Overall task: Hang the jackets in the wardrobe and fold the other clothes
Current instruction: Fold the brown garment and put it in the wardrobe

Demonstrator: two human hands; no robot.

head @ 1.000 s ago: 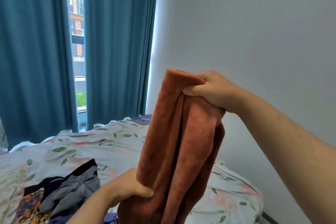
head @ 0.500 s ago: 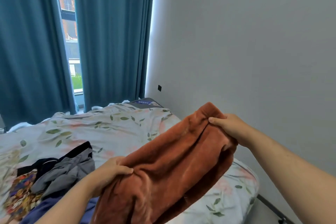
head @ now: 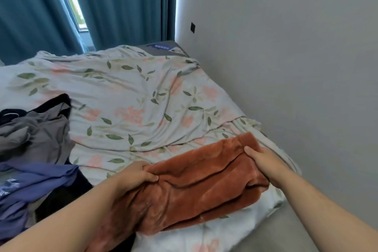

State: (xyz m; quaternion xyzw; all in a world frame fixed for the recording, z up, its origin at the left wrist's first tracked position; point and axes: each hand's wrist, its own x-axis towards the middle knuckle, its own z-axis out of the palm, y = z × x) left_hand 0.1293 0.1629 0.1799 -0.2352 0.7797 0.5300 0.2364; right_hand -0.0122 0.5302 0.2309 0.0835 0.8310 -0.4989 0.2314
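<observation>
- the fleece (head: 204,186), a folded rust bundle, lies on the bed (head: 133,92) at about 5 o'clock, near the bed's edge by the wall.
- the left hand (head: 135,178) grasps its 9 o'clock end, fingers curled over the fold.
- the right hand (head: 263,161) grasps the 2 o'clock end, thumb on top, the other fingers hidden under the cloth.
- to do this step well, i judge: set it flat, keep both ends taut so the layers stay aligned, smooth the ridges along the middle, then let go of both ends together. thick pile tends to spring open, so press it down.
- no wardrobe, basket or drawer is in view. the bed alone holds things: at 9 o'clock a loose heap with a grey top (head: 41,135) and a blue top (head: 36,178), unfolded.
</observation>
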